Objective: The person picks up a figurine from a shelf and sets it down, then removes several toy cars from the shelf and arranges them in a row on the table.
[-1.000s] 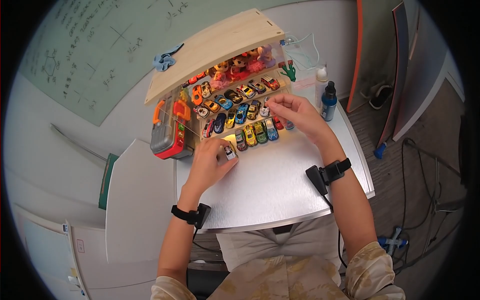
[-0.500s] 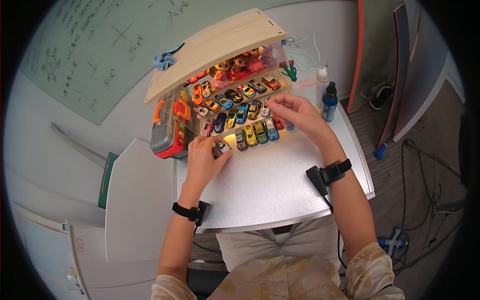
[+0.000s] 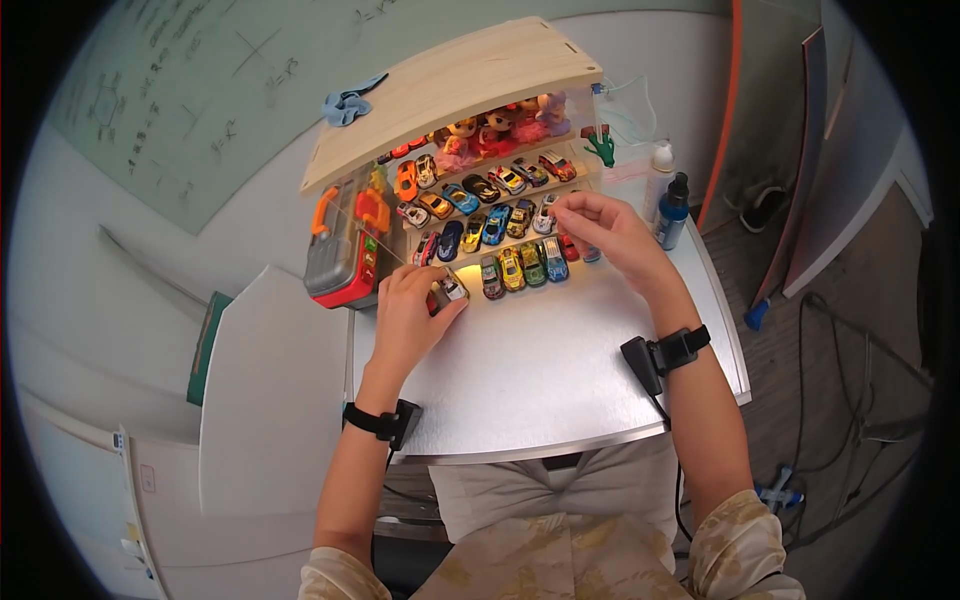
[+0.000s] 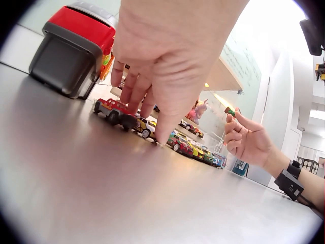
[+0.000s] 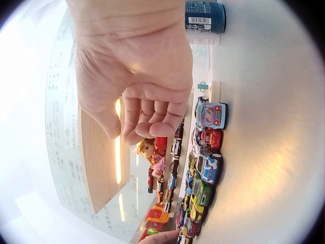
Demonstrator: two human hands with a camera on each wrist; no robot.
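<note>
My left hand is low over the table at the front left of the display shelf. Its thumb and fingers pinch a small white toy car from the sides. A red toy truck stands beside it at the fingers, mostly covered by the hand in the head view. To the right, a row of toy cars lines the shelf's front. My right hand hovers before the right end of the shelf, fingers loosely curled, with nothing between thumb and fingers in the right wrist view.
The wooden shelf holds tiers of toy cars and dolls, with a blue cloth on top. A grey and red toolbox stands left. A blue bottle and a green cactus figure stand right.
My left hand has moved the white car left and slightly back, close to the red truck. My right hand has kept its pose. The head view has shifted a little.
</note>
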